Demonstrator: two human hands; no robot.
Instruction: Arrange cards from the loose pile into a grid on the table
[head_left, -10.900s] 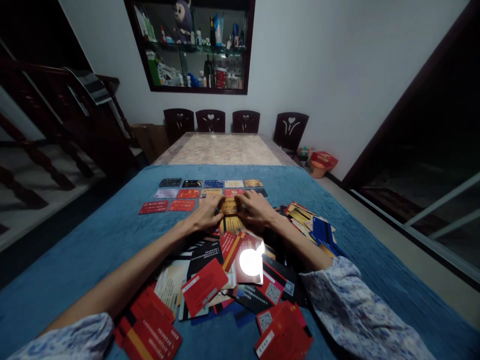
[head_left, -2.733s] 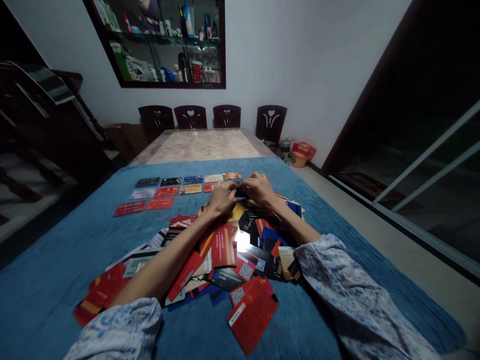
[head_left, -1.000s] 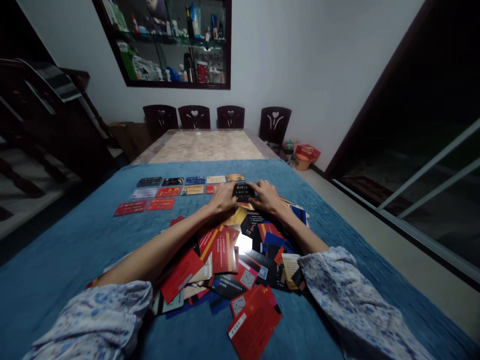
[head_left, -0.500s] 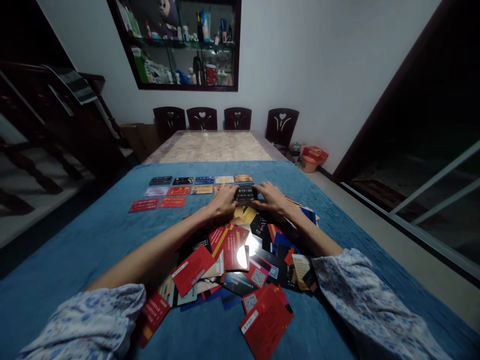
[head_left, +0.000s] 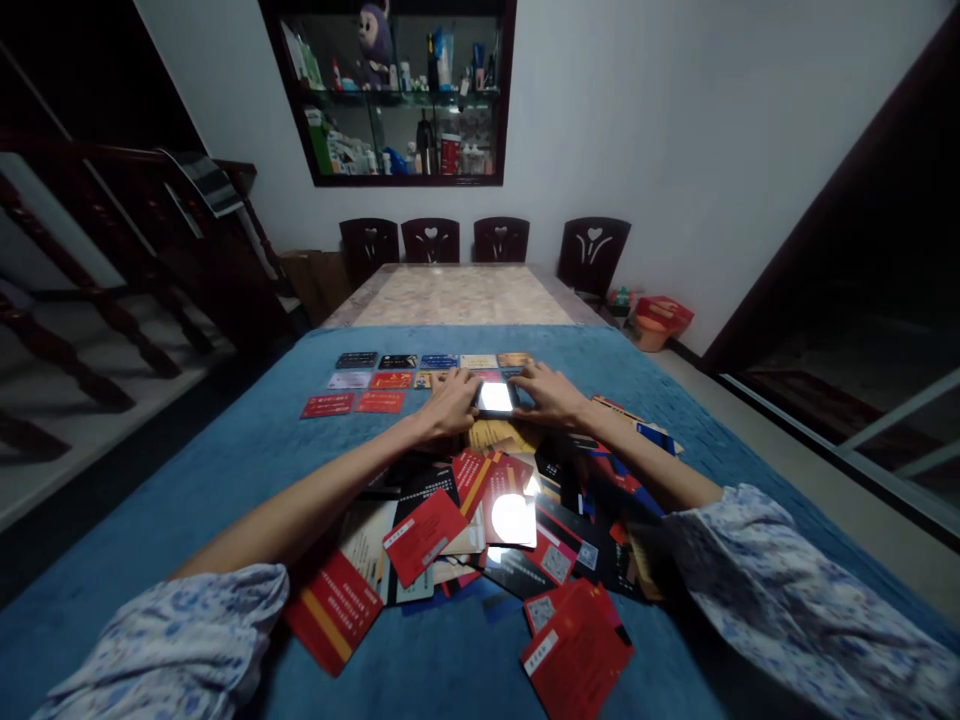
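Observation:
Between my two hands a dark card [head_left: 496, 411] is held by its short sides, its face washed out by a bright glare. The fingers of my left hand [head_left: 450, 403] pinch its left edge, and my right hand [head_left: 553, 396] grips the right edge. Just beyond are laid-out rows of cards, among them a blue card [head_left: 439, 362] and a red card [head_left: 380, 401]. Below my hands spreads a loose, overlapping heap, with a yellow card [head_left: 499, 434], a red card [head_left: 424, 537] and another red card [head_left: 577, 650] near me.
A blue cloth [head_left: 187, 500] covers the near table; a stone-patterned tabletop [head_left: 465, 295] continues behind it. Dark chairs [head_left: 430, 240] stand at the far end. A cabinet niche [head_left: 397, 180] is in the wall, and a red box [head_left: 666, 314] lies at the right on the floor.
The view has turned a little left, so everything sits further right. The held card has tilted: its printed face showed before, and now glare covers it. Both hands keep their grip.

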